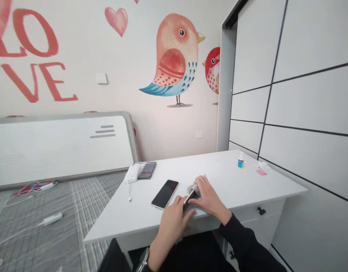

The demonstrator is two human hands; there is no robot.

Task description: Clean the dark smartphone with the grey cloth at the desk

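Note:
My left hand (174,219) grips a dark phone (188,200) by its near end, tilted on edge above the table's front. Over the phone's far end, my right hand (208,196) presses a crumpled light grey cloth (194,188); its fingers are curled round it. The thumb of that hand lies close to the phone's edge. Part of the phone is hidden by both hands. Just left of them, a second phone (165,193) with a black screen and pale rim lies face up on the white table (219,166).
A white power strip (132,173) and a blurred dark item (147,170) lie at the table's back left. Toward the right stand a small blue-labelled bottle (241,160), a white tissue (262,165) and a pink piece (261,172). A white wardrobe (299,102) borders the right side.

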